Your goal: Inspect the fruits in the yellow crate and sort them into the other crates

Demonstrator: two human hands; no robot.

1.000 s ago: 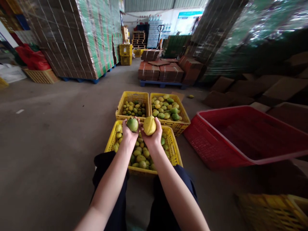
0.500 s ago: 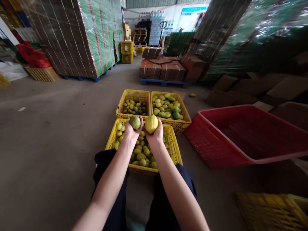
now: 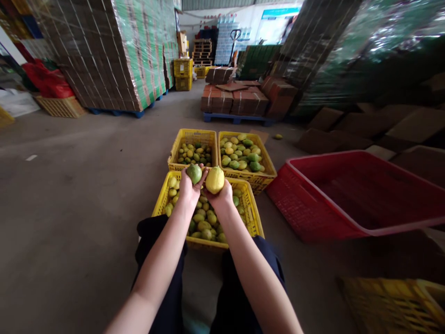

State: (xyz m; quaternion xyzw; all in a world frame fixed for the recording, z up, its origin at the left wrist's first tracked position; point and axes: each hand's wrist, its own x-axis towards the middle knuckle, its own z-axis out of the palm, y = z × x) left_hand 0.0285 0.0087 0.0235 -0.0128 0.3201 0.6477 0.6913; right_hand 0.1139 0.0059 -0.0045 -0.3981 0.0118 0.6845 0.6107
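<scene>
My left hand [image 3: 188,189] is closed around a green lemon [image 3: 194,173], palm up. In my right hand [image 3: 222,196] rests a larger yellow lemon [image 3: 214,180] with a ribbed skin, its fingers curled beneath it. The two fruits are side by side, close together. Both hands hover over the nearest yellow crate [image 3: 255,211], which holds many yellow-green lemons [image 3: 204,226]; my hands and forearms hide part of them.
Behind stand a yellow crate [image 3: 182,134] with smaller fruit and another [image 3: 269,169] with larger yellow and green fruit. A big red crate [image 3: 299,204] is at the right. Cardboard stacks sit on a blue pallet [image 3: 237,118]. One fruit [image 3: 277,136] lies on the floor.
My right hand has shifted slightly left with the yellow lemon, which has turned a little. The green lemon has moved slightly up and turned in my left hand.
</scene>
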